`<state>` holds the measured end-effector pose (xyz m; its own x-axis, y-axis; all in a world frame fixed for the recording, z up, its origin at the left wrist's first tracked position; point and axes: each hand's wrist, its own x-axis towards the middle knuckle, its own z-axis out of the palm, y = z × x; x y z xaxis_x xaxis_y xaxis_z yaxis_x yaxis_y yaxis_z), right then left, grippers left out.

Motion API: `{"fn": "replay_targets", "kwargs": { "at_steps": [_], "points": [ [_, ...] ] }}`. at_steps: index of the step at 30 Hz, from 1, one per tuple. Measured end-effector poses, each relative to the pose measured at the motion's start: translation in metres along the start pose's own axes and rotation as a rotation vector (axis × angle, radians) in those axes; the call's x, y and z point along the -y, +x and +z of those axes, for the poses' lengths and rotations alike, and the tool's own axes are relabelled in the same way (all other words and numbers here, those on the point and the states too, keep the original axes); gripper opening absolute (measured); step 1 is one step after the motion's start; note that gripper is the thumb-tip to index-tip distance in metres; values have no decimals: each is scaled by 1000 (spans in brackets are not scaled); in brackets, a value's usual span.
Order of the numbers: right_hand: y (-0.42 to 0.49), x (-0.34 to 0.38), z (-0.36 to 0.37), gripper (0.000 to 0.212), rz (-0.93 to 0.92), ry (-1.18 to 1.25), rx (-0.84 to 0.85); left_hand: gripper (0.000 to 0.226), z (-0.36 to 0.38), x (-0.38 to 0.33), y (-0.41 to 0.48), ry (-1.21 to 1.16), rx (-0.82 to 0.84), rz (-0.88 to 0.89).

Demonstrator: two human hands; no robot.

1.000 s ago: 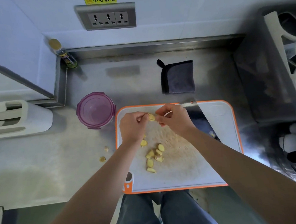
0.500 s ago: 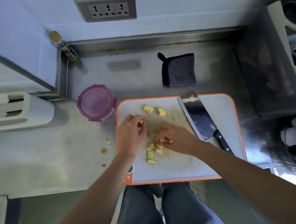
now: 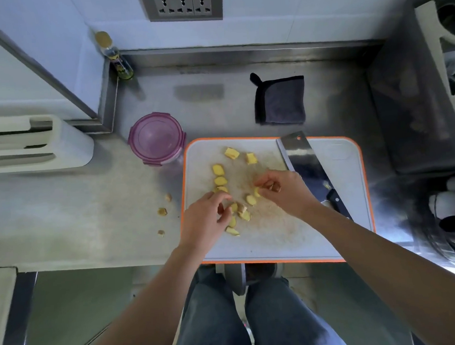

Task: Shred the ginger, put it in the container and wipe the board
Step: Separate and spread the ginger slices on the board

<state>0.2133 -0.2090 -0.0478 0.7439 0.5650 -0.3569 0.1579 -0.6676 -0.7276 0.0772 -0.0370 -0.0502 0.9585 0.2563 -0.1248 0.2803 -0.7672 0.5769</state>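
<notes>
Here, ginger chunks (image 3: 220, 181) lie scattered on the cutting board (image 3: 341, 196), coarse and not yet shredded. The right hand (image 3: 284, 192) pinches one chunk; whether the left hand (image 3: 207, 223) has a grip on any is unclear. The lidded container (image 3: 157, 138) and folded cloth (image 3: 280, 100) sit untouched beyond.

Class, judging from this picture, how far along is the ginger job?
Done: the ginger is only in chunks on the board, knife lying on it. In hand: the right hand pinches a chunk; the left hand touches others. Left: shredding, filling the lidded container, wiping with the cloth.
</notes>
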Motion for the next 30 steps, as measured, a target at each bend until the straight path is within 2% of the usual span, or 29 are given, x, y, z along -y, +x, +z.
{"fn": "replay_targets", "kwargs": {
  "at_steps": [3, 8, 13, 17, 22, 26, 30],
  "points": [
    [-3, 1, 4, 13, -111, -121, 82, 18, 1, -1, 2, 11, -29, -33],
    [3, 11, 12, 20, -213, -303, 91, 17, 0, 2, 3, 1, -85, -72],
    [-2, 11, 15, 21, -284, -477, 56, 15, -5, 5, 6, -10, -132, -199],
    [-13, 6, 21, 12, -358, -479, -18, 18, -6, 6, 10, -4, -146, -242],
    [-11, 9, 15, 7, -260, -347, 40, 29, -4, 1, 19, 46, -104, -226],
    [2, 13, 5, 10, -172, -110, -52, 23, -2, -1, 21, 54, -121, -244],
    [16, 33, 10, 13, -253, -136, 20, 18, -2, -2, 21, 47, -118, -237]
  ]
}}
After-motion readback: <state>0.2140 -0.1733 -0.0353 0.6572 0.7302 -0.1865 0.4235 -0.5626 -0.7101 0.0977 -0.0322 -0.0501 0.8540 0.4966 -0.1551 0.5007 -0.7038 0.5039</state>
